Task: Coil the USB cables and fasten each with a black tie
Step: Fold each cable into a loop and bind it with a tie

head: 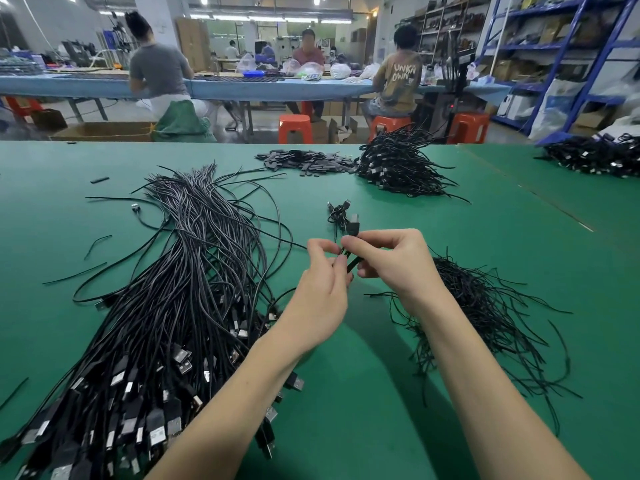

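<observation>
While a coiled USB cable (343,220) is held above the green counter (346,393), its bundled middle is pinched between the curled fingers of the left hand (320,289) and the right hand (391,261), which meet at the centre of the view. Its plugs are seen sticking up just beyond the fingertips, and a short black piece, possibly a tie, is seen between the two hands. A large heap of loose USB cables (166,323) is spread on the counter to the left, and a pile of thin black ties (485,306) is laid to the right. Farther back, a mound of coiled cables (401,164) is stacked beside flat dark pieces (308,162).
</observation>
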